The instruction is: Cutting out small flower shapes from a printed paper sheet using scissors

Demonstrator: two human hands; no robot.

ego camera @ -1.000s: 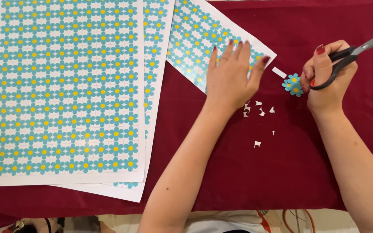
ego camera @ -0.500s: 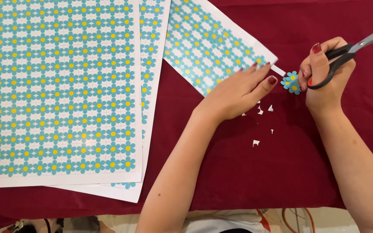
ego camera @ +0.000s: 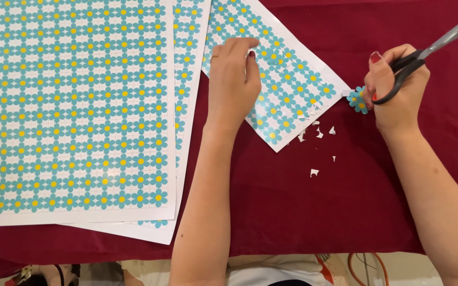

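three sheets of flower paper on the desk (ego camera: 345, 212), which has a dark red cloth over it. the big sheet (ego camera: 83, 111) lies on top at 9 o'clock, a second sheet (ego camera: 184, 127) pokes out from under its right and bottom edges, and a smaller tilted sheet (ego camera: 287, 90) sits at 12 to 1 o'clock. all three are printed with blue flowers with yellow centres.

one pair of scissors (ego camera: 425, 53), dark handles, blades running off the frame at 2 o'clock. the right hand (ego camera: 398, 90) is clamped on the handles, fingers through the loops, and it also pinches one cut-out flower (ego camera: 357, 99) at its left edge, just off the corner of the tilted sheet. the blades look together.

the left hand (ego camera: 234, 79) lies flat, palm down and fingers apart, holding nothing, pressing on the left part of the tilted sheet, right next to the second sheet.

paper scraps (ego camera: 316, 132): i count roughly eight little white bits scattered at 4 o'clock of the tilted sheet, a few touching its edge, one lying further down by itself.

compared to half a second back: the left hand was over by the cut-out flower, nearly touching the right hand. now it has pulled away toward 10 o'clock onto the sheet. right hand, scissors and flower sit about the same.
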